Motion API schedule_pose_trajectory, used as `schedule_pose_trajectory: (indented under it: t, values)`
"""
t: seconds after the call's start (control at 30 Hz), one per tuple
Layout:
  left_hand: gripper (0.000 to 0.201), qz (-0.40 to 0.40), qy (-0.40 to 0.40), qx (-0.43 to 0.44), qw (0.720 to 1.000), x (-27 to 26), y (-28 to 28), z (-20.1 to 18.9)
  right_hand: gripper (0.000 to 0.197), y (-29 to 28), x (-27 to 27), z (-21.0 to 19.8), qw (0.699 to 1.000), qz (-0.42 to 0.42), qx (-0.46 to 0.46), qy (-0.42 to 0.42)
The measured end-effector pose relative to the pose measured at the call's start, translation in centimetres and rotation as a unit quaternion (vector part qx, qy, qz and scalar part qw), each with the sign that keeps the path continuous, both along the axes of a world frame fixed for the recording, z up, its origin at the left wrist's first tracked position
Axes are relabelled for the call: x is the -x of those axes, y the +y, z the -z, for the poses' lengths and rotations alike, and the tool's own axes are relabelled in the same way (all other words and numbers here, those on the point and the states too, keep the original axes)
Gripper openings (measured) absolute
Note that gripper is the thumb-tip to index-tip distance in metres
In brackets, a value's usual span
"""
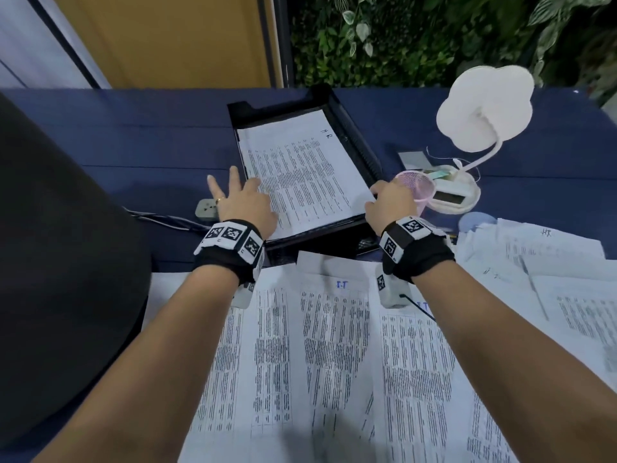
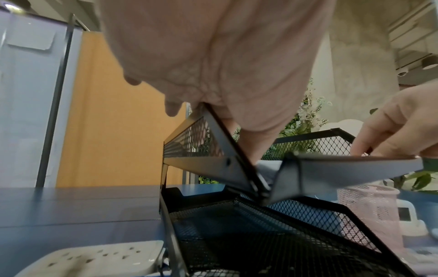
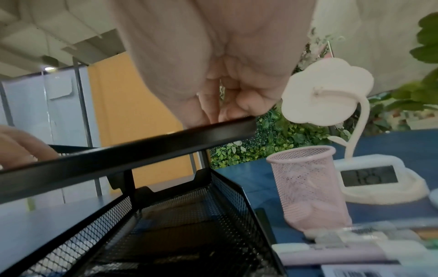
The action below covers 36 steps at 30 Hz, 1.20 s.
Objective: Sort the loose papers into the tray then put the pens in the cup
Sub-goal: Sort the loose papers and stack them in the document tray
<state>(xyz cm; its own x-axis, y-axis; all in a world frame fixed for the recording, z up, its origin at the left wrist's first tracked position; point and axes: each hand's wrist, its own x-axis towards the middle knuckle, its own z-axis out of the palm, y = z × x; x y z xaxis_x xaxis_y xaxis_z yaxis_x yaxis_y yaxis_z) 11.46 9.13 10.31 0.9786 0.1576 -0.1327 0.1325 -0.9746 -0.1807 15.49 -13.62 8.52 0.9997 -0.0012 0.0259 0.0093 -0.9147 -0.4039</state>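
The left hand [image 1: 245, 202] lies flat with fingers spread on the left edge of the printed sheet [image 1: 307, 168] in the top tier of the tray [image 1: 362, 143], two fingers reaching past the rim over the blue table [image 1: 140, 135]. At its 3 o'clock the right hand [image 1: 390, 202] curls over the tray's near right corner, fingers bent down onto the sheet's corner and the black rim; whether it pinches the paper cannot be told. The tray is black wire mesh with solid metal rails, and its lower tier shows dark and open beneath. Just beside the right hand at 2 o'clock stands the pink mesh cup [image 1: 417, 188], leaving little room there. Loose papers [image 1: 334, 345] overlap at 6 o'clock, close against the tray's front.
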Motion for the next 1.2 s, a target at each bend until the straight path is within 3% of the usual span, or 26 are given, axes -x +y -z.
schedule_pose_trajectory:
  t: [0.17, 0.23, 0.43, 0.63, 0.9, 1.0, 1.03, 1.2]
  values:
    - [0.035, -0.002, -0.070, 0.091, 0.993, 1.8, -1.5, 0.7, 0.030, -2.1, 3.1, 1.2, 0.986, 0.048, -0.149, -0.056]
    - [0.034, 0.008, -0.095, 0.136, 0.986, 3.0, -2.7, 1.0, 0.026, -3.7, 5.0, 2.4, 0.987, 0.056, -0.143, -0.039]
    - [0.030, 0.083, -0.127, 0.216, 0.965, 7.7, -7.0, 3.1, 0.026, -9.5, 11.0, 7.5, 0.983, 0.107, -0.087, 0.118]
    - [0.032, 0.118, -0.034, 0.274, 0.954, 11.4, -11.9, 6.7, 0.030, -14.8, 15.6, 9.6, 0.964, 0.151, -0.025, 0.216]
    - [0.051, 0.029, 0.142, 0.332, 0.932, 13.7, -16.6, 10.4, 0.036, -20.1, 18.2, 10.1, 0.952, 0.193, 0.009, 0.239]
    - [0.061, -0.032, 0.151, 0.374, 0.915, 14.0, -18.3, 11.1, 0.030, -22.3, 19.0, 10.0, 0.939, 0.246, 0.032, 0.240]
    - [0.062, -0.057, 0.139, 0.391, 0.908, 14.0, -18.8, 11.3, 0.034, -23.1, 19.3, 10.0, 0.931, 0.273, 0.032, 0.238]
    - [0.064, -0.196, 0.095, 0.489, 0.845, 13.6, -19.8, 11.8, 0.088, -27.5, 19.7, 9.6, 0.890, 0.357, 0.043, 0.279]
